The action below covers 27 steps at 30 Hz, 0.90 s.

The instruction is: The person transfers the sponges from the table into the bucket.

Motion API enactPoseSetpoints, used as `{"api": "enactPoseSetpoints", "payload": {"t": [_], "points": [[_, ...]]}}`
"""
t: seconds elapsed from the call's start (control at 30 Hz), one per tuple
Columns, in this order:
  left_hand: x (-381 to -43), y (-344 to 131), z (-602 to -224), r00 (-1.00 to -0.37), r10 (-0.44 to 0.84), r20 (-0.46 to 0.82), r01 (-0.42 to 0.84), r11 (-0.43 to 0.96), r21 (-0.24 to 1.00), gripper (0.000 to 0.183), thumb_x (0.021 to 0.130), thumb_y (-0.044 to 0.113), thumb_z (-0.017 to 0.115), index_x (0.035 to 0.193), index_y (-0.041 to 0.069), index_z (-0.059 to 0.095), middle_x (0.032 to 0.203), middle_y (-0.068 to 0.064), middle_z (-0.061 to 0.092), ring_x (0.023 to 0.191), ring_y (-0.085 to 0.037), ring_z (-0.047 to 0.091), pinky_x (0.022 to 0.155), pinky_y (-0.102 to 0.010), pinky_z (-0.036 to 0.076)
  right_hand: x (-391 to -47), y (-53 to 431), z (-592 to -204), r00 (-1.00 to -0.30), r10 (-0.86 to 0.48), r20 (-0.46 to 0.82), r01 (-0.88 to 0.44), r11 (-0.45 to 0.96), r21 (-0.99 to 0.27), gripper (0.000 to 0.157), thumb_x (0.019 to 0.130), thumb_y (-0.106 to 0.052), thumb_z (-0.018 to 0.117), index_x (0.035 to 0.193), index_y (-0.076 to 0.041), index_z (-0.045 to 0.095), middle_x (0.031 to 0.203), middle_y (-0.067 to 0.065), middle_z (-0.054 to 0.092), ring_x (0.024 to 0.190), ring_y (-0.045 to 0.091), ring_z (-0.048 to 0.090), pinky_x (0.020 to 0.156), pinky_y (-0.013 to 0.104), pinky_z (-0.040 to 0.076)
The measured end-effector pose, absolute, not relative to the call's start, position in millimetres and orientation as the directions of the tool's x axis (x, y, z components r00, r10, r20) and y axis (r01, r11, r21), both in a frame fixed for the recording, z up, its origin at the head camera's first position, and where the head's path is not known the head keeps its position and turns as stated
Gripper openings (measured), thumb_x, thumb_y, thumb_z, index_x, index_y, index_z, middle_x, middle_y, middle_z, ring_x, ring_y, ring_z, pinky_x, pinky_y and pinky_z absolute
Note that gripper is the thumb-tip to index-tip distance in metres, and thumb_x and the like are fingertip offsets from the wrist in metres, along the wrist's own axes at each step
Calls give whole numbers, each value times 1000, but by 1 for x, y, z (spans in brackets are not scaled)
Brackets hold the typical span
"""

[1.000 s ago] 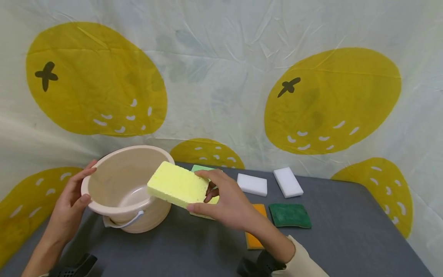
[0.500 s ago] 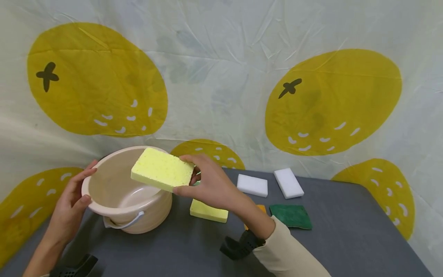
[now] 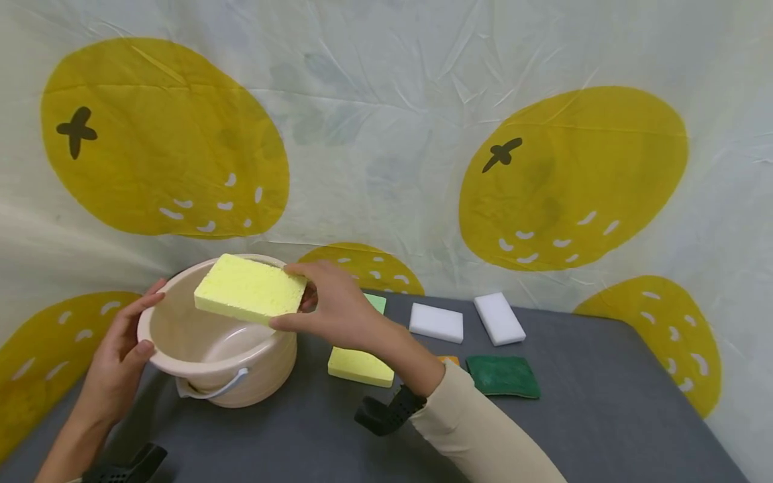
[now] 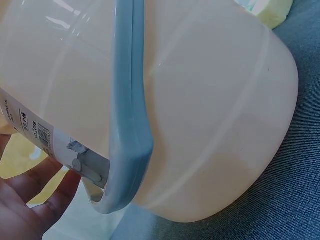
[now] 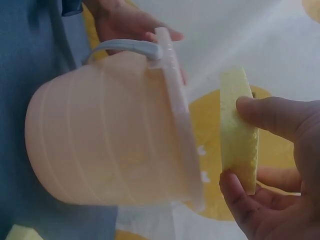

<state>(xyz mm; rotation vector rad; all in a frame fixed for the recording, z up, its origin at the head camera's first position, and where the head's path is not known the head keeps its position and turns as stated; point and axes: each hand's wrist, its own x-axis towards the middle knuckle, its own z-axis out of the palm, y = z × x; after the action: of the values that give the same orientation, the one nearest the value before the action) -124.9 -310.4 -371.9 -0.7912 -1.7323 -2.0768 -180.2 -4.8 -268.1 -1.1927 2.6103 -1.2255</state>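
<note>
A pale pink bucket (image 3: 253, 376) with a blue-grey handle (image 3: 219, 388) stands at the left of the table, its mouth leaning toward me. My left hand (image 3: 115, 362) grips its left rim, thumb and fingertips at the edge. Over the mouth, above the rim, my right hand (image 3: 338, 305) pinches one end of a thick yellow sponge (image 3: 250, 288). In the right wrist view, thumb and fingers hold that sponge (image 5: 237, 135) apart from the bucket (image 5: 110, 135). The left wrist view shows the bucket's side (image 4: 215, 115) with a printed label and the left fingers beside it.
Right of the bucket lie another yellow sponge (image 3: 360, 367) and a light green piece (image 3: 376, 302), partly hidden by my arm. Two white foam blocks (image 3: 436, 323) (image 3: 500, 318), a dark green pad (image 3: 503, 376) and a mostly hidden orange piece (image 3: 449, 360) are farther right. A patterned cloth (image 3: 374, 168) hangs behind.
My right hand has carried the yellow sponge leftward and slightly up, from the bucket's right rim to over its mouth. The left hand and the bucket stay in place.
</note>
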Motion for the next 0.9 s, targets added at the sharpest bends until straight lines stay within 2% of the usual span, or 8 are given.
{"api": "enactPoseSetpoints", "payload": {"t": [0.1,0.23,0.43,0.57,0.7,0.8,0.9], "points": [[-124,-309,-372,-805,99,585,559,-205,803,51,91,-1,44,135,-9,21,147,-14,10,132,-23,12,95,-19,32,-183,-15,-273,-678,-677,286,-655,381,-653,70,72,-36,73,130,-9,45,94,-7,52,72,4,52,63,14,43],[-122,-308,-372,-812,96,575,550,-203,810,52,91,0,45,136,-9,20,147,-15,10,132,-23,11,95,-19,32,-182,-28,-277,-659,-690,299,-683,383,-621,70,72,-37,73,130,-9,45,95,-8,51,73,2,47,63,13,41],[-121,-308,-370,-819,91,566,543,-192,817,52,91,-1,45,136,-8,20,147,-15,10,132,-23,10,94,-20,33,-188,-43,-274,-657,-710,256,-695,437,-571,67,75,-36,70,131,-10,44,100,-7,54,75,-1,48,63,9,39],[-121,-309,-370,-815,90,573,549,-199,812,52,90,-1,45,136,-8,20,147,-15,9,132,-24,11,94,-20,33,-191,-53,-273,-642,-729,239,-729,482,-486,59,75,-35,70,124,-8,50,92,-7,57,80,1,46,68,11,36],[-123,-310,-371,-796,101,597,568,-217,794,51,90,-2,44,135,-10,20,146,-17,9,132,-25,11,95,-21,33,-191,-61,-273,-644,-735,212,-739,525,-422,56,75,-36,70,120,-9,52,98,-8,57,82,2,48,73,13,36],[-123,-310,-372,-788,105,606,574,-229,786,51,90,-3,44,135,-10,20,146,-17,10,132,-25,12,95,-21,32,-191,-66,-276,-657,-730,187,-731,555,-397,51,74,-36,70,115,-10,54,95,-9,56,79,3,48,70,14,37],[-124,-310,-372,-787,108,607,574,-232,785,51,90,-4,44,135,-11,20,146,-17,10,132,-24,12,96,-21,32,-190,-70,-278,-668,-725,170,-727,586,-357,45,73,-37,71,107,-11,55,84,-9,53,77,4,45,66,15,36]]}}
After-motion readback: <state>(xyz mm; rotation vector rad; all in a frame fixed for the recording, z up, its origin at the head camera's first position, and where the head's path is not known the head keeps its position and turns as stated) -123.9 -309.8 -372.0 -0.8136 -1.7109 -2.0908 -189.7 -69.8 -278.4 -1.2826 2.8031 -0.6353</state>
